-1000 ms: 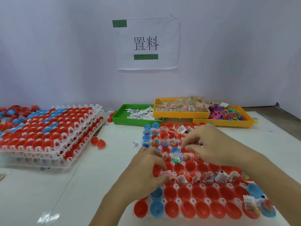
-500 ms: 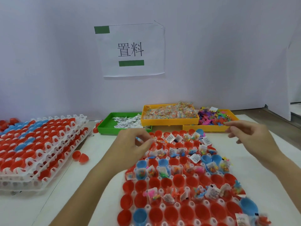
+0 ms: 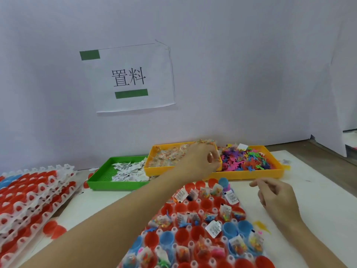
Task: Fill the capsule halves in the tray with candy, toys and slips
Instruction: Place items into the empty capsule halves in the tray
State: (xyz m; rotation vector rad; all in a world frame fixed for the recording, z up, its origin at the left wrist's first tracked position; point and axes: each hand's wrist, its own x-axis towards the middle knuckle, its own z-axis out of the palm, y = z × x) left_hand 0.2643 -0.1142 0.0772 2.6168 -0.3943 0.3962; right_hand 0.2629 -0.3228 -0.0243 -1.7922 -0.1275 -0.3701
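A white capsule tray (image 3: 174, 216) at the bottom centre holds red and blue capsule halves (image 3: 194, 206). Many carry candy packets, small toys and paper slips; others are bare. My left hand (image 3: 201, 161) reaches over the far right corner of the yellow candy tray (image 3: 160, 170), fingers curled into the candy packets (image 3: 170, 157). My right hand (image 3: 276, 198) hovers just right of the capsule tray, fingers loosely curled with nothing in them. Behind are the green slip tray (image 3: 108, 185) and the yellow toy tray (image 3: 251, 174) full of colourful toys (image 3: 245, 161).
Stacked trays of red and blue halves (image 3: 34, 190) fill the left side. Two loose red halves (image 3: 52, 229) lie beside them. A yellow toy (image 3: 262, 226) lies on the table right of the capsule tray. A paper sign (image 3: 131, 78) hangs on the wall.
My left hand left the capsule tray and went forward to the candy tray. My right hand dropped back from the toy tray to beside the capsule tray.
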